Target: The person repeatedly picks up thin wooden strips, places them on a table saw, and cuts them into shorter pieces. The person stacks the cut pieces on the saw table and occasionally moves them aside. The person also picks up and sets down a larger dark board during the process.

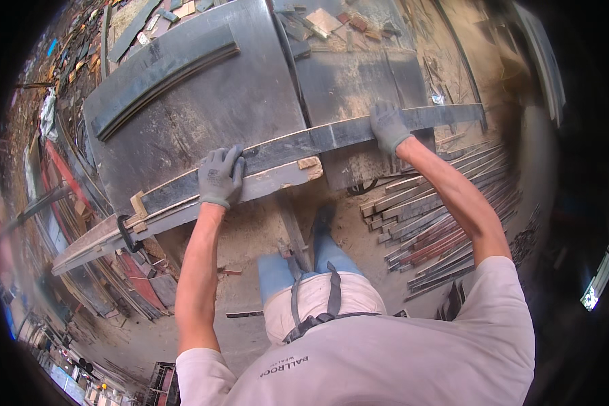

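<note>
A long, narrow dark-faced wooden strip [335, 134] lies slantwise over the near part of a dark worktable [193, 111]. My gloved left hand [221, 175] grips it left of the middle, fingers over its far edge. Farther right, my gloved right hand [387, 127] holds the same strip, whose end runs out past the table. Along the near side is a pale grey board [279, 176] with a small wood block [309, 162] at its right end. At its left stand another wood block [138, 204] and a black clamp [125, 234]. Both palms are hidden.
A second dark strip [167, 81] lies on the table's far left part. Wood offcuts [330, 25] and sawdust cover the back. Stacked strips [446, 193] fill the floor at right. Scrap wood [76, 56] is heaped at far left. The far right is blurred.
</note>
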Demonstrator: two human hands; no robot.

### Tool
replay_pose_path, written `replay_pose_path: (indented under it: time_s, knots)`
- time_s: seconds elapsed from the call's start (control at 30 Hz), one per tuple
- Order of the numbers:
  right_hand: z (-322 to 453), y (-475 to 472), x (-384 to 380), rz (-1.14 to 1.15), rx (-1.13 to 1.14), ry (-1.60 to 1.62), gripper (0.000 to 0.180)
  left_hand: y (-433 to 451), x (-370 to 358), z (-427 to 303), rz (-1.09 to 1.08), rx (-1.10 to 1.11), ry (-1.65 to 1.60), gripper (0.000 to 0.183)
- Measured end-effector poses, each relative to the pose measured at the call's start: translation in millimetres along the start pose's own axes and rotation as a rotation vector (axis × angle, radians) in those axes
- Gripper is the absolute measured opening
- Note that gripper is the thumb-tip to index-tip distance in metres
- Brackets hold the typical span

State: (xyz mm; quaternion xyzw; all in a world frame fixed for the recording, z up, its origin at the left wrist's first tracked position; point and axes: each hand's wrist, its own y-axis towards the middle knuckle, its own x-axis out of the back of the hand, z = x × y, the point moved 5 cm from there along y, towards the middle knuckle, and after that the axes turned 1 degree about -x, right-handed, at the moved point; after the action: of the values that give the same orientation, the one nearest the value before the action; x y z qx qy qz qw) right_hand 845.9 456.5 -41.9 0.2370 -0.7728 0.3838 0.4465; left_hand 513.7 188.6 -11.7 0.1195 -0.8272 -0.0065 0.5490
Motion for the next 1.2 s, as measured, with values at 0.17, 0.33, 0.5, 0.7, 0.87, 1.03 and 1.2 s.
replay_pose_path:
  time_s: [0.17, 0.33, 0.5, 0.7, 0.87, 1.03, 1.2]
  knots:
    - [0, -2, 6, -0.133, 0.014, -0.088, 0.058, 1, -3, 4, -0.048, -0.022, 0.029, 0.026]
    - [-2, 4, 8, -0.039, 0.018, 0.012, 0.061, -4, -4, 5, -0.072, -0.029, 0.040, 0.026]
    - [-1, 4, 9, -0.006, 0.015, 0.059, 0.063, -8, -9, 9, -0.089, -0.040, 0.036, 0.025]
    - [-2, 5, 14, -0.019, -0.035, 0.105, 0.060, -7, -14, 14, -0.085, -0.021, 0.063, 0.026]
    - [-10, 3, 1, 0.054, -0.106, 0.194, 0.067, 7, -16, 21, -0.160, -0.011, 0.111, 0.028]
    - [3, -96, -51, -0.092, -0.023, 0.159, 0.090, -1, -12, 19, -0.086, 0.071, 0.187, 0.029]
    - [23, -245, -66, -0.059, -0.027, 0.279, 0.058, -39, -16, -18, 0.161, 0.066, 0.154, 0.043]
